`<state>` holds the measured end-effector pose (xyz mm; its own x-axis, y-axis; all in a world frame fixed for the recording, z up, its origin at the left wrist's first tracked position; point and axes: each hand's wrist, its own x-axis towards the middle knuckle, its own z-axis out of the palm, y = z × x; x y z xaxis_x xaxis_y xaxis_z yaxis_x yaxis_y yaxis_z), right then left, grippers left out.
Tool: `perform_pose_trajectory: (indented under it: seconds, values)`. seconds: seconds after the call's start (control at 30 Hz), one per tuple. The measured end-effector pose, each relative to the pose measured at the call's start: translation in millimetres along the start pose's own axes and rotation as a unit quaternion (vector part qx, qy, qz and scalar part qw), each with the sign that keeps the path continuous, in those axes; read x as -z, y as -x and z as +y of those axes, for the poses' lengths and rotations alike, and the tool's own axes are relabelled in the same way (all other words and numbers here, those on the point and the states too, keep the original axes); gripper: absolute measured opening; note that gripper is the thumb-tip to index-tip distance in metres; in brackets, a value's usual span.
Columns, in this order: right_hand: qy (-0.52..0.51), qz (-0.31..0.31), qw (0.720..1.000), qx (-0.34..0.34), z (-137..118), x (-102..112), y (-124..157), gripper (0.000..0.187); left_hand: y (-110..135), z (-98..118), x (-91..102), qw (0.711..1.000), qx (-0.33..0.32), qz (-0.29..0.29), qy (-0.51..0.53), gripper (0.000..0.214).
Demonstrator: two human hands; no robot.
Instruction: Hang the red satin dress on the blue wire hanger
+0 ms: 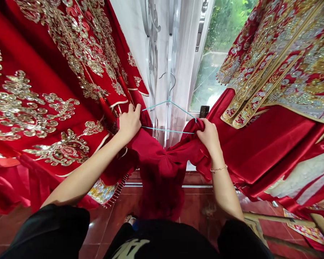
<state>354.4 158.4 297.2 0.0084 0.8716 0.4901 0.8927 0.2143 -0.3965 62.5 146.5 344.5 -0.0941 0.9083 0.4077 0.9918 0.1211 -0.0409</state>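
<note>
Tiles [110, 230] below; satin [162, 172] between left hand [129, 124], right hand [209, 137].

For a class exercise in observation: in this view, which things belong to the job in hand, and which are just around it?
Job in hand: left hand, right hand, red satin cloth, blue wire hanger.

Just around: gold-embroidered red robe, beaded red-and-gold robe, white curtain, tiled floor.

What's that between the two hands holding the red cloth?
In the head view, a blue wire hanger hangs between the left hand and the right hand, and the red cloth sags below it.
</note>
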Motion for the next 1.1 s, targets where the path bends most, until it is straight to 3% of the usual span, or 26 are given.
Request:
perform_pose_trajectory:
  seconds: [0.17, 0.37, 0.5, 0.63, 0.73, 0.87, 0.93, 1.0, 1.1]
  values:
    - [0.047, 0.027, 0.998, -0.045, -11, -5, 10, 0.064, 1, 2, -5.6, 0.999, -0.023, 0.0, -0.027, 0.061]
    - [0.183, 0.001, 0.981, -0.069, -28, -6, 3, 0.042, 6, -2, 5.6, 0.998, -0.035, -0.013, -0.048, 0.06]
    - [0.202, -0.018, 0.977, -0.063, -18, 2, -13, 0.037, -16, -28, 13.9, 0.996, -0.083, -0.028, -0.006, 0.056]
    - [0.161, -0.036, 0.986, -0.035, -1, 17, -20, 0.028, -48, -65, 19.9, 0.969, -0.191, -0.115, 0.104, 0.052]
    - [0.147, -0.057, 0.987, 0.001, -3, 25, -10, 0.027, -43, -71, 22.2, 0.962, -0.233, -0.108, 0.095, 0.053]
    - [0.242, 0.001, 0.969, 0.041, -24, 28, 11, 0.031, -6, -47, 27.9, 0.986, -0.156, -0.038, -0.041, 0.05]
    - [0.266, -0.012, 0.963, 0.032, -30, 31, 11, 0.033, 5, -36, 34.2, 0.988, -0.116, -0.033, -0.093, 0.046]
    - [0.239, -0.053, 0.969, 0.016, -26, 36, 3, 0.03, 2, -35, 41.6, 0.986, -0.101, -0.057, -0.121, 0.042]
    - [0.11, -0.068, 0.992, 0.001, -3, 40, -18, 0.017, -19, -53, 49.1, 0.987, -0.104, -0.096, -0.071, 0.032]
